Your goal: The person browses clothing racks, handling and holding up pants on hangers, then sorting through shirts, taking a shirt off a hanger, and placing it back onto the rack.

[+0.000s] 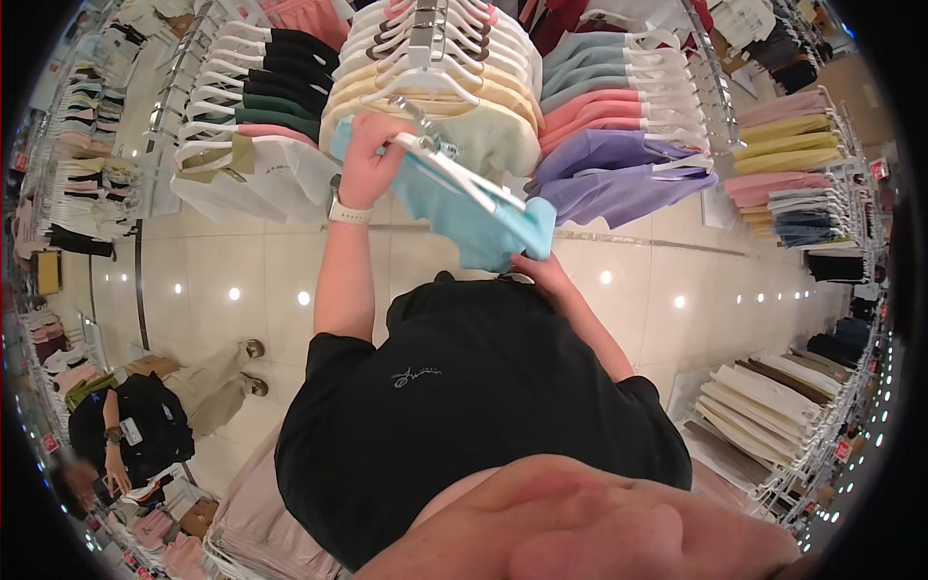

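Observation:
A light-blue shirt (pixel 454 217) on a white hanger (pixel 464 176) is held up in front of my chest, tilted down to the right. My left hand (pixel 375 153), with a pale watch strap at the wrist, is closed around the hanger's upper left end. Lower down, my right hand (pixel 541 273) grips the shirt's bottom right part, its fingers partly hidden by the cloth. Just behind the shirt, a metal rack arm (pixel 421 121) juts toward me, with a pale green shirt (pixel 483 135) hanging at its front.
Black and white tops (pixel 256 188) hang at left, purple shirts (pixel 619 179) at right. Folded-looking trousers (pixel 764 396) hang on a lower right rack. Another person (pixel 135 425) in dark top and light trousers stands at lower left. Tiled floor (pixel 242 261) lies between the racks.

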`<action>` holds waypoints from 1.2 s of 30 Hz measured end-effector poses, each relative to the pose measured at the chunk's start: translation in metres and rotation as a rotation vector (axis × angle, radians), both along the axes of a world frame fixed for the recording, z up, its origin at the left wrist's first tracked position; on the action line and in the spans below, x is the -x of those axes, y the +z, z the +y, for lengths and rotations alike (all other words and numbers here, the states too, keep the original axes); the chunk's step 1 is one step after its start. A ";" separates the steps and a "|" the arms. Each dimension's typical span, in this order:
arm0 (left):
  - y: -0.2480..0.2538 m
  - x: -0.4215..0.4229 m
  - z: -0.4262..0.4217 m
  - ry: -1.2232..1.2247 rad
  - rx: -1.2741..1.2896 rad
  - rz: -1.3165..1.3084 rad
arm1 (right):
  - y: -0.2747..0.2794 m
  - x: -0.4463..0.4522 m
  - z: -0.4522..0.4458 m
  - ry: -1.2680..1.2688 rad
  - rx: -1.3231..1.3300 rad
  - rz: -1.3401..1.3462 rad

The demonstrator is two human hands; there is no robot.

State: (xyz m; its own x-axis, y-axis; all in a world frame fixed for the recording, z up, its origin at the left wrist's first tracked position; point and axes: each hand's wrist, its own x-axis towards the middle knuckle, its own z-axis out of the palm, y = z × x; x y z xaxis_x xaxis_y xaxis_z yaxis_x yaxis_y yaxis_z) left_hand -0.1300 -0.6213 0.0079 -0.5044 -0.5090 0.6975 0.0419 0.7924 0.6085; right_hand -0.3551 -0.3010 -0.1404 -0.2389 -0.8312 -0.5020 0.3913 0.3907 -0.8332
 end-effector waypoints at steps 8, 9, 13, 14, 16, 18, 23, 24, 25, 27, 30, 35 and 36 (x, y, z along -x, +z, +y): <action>0.018 -0.018 0.005 -0.361 -0.059 0.142 | 0.006 0.006 -0.015 0.274 0.131 0.001; 0.018 -0.017 0.004 -0.393 -0.054 0.172 | 0.007 0.006 -0.017 0.258 0.136 0.022; 0.021 -0.019 0.011 -0.352 -0.118 0.134 | 0.032 -0.005 -0.037 0.289 0.189 0.157; 0.021 -0.018 0.011 -0.343 -0.124 0.131 | 0.047 -0.011 -0.048 0.315 0.220 0.175; 0.020 -0.015 0.010 -0.327 -0.137 0.125 | 0.050 -0.026 -0.071 0.405 0.386 0.200; 0.019 -0.012 0.009 -0.310 -0.180 0.161 | 0.067 -0.046 -0.088 0.494 0.225 0.272; 0.014 -0.019 0.006 -0.342 -0.381 0.354 | 0.031 -0.079 -0.114 0.496 0.132 0.236; 0.014 -0.019 0.008 -0.318 -0.417 0.399 | 0.029 -0.084 -0.116 0.455 0.152 0.226; 0.014 -0.019 0.011 -0.294 -0.453 0.444 | 0.027 -0.089 -0.117 0.414 0.171 0.216; 0.016 -0.018 0.020 -0.244 -0.526 0.535 | 0.030 -0.098 -0.122 0.421 0.196 0.138; 0.025 -0.017 0.036 -0.423 -0.693 0.651 | 0.043 -0.109 -0.139 0.377 0.108 -0.316; 0.013 -0.021 0.032 -0.679 -0.814 0.850 | 0.051 -0.121 -0.147 0.321 0.143 -0.641; 0.014 -0.023 0.031 -0.688 -0.861 0.911 | 0.059 -0.122 -0.147 0.303 0.162 -0.695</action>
State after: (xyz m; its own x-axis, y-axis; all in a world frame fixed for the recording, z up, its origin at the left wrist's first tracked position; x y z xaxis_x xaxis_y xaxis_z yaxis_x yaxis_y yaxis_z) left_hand -0.1065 -0.5901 0.0214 -0.3718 -0.7746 0.5116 0.8902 -0.1413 0.4330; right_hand -0.2334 -0.4476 -0.0811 0.3355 -0.8859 -0.3203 0.7407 0.4582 -0.4913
